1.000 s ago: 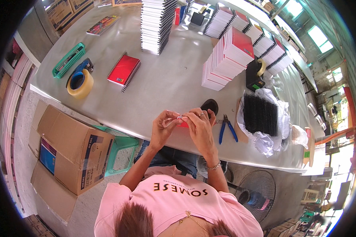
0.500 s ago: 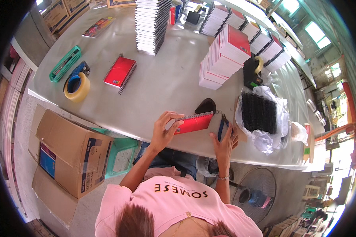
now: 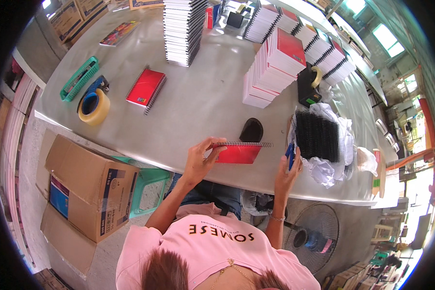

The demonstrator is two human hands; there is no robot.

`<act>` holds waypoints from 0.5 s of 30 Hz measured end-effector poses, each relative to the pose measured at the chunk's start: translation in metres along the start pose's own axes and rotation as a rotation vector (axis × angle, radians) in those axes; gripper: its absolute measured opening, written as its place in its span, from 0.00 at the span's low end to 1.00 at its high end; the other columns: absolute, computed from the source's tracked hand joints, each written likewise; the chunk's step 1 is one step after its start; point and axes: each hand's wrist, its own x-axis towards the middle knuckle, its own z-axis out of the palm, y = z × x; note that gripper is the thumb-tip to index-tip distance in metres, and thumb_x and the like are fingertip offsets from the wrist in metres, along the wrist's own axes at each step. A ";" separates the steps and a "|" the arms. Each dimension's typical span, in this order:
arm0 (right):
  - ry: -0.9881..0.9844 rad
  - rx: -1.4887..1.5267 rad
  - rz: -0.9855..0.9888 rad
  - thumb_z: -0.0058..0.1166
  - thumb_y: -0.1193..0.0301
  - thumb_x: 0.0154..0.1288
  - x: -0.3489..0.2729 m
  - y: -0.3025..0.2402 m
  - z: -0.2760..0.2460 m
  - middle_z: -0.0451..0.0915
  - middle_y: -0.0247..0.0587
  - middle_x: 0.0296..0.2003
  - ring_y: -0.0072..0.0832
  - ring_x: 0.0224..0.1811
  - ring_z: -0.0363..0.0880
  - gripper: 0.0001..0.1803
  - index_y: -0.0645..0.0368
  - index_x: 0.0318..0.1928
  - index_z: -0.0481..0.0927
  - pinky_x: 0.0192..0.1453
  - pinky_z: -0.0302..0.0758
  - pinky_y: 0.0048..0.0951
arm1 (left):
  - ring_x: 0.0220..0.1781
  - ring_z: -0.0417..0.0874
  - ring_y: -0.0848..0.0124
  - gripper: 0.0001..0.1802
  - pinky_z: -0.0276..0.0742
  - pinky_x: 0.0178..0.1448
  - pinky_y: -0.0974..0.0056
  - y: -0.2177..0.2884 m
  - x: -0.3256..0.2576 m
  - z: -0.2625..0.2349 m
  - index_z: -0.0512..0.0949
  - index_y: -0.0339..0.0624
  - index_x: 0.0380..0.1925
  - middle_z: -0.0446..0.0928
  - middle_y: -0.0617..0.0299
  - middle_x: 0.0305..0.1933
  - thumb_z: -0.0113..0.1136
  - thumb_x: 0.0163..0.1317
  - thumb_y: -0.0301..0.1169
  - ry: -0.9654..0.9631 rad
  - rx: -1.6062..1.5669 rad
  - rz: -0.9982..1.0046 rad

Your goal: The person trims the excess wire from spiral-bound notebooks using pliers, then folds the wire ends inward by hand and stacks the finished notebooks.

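Observation:
My left hand [image 3: 200,157] grips a red spiral-bound notebook [image 3: 239,152] by its left end and holds it over the near edge of the grey table [image 3: 198,106]; the wire coil runs along the notebook's far side and sticks out to the right. My right hand [image 3: 287,171] is apart from the notebook, to its right, closed around blue-handled pliers [image 3: 289,155]. Just beyond that hand lies a bundle of black binding coils [image 3: 316,135] on white plastic wrap.
A second red notebook [image 3: 145,87] lies on the table at left, near a yellow tape roll [image 3: 94,107] and a green basket [image 3: 79,78]. Tall notebook stacks [image 3: 182,29] [image 3: 270,67] stand behind. A small black object [image 3: 251,130], a cardboard box [image 3: 89,188] and a floor fan [image 3: 311,239] are nearby.
Both hands were together on the notebook. My right hand has since moved off to the right and picked up the blue pliers; the left hand keeps the notebook, now turned flat.

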 end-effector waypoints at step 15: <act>-0.541 1.514 0.691 0.39 0.46 0.73 -0.022 -0.052 -0.005 0.68 0.46 0.59 0.48 0.60 0.69 0.33 0.50 0.70 0.59 0.66 0.63 0.61 | 0.42 0.85 0.60 0.11 0.78 0.49 0.62 0.008 0.003 -0.010 0.80 0.36 0.43 0.83 0.52 0.41 0.64 0.61 0.27 0.111 0.173 0.180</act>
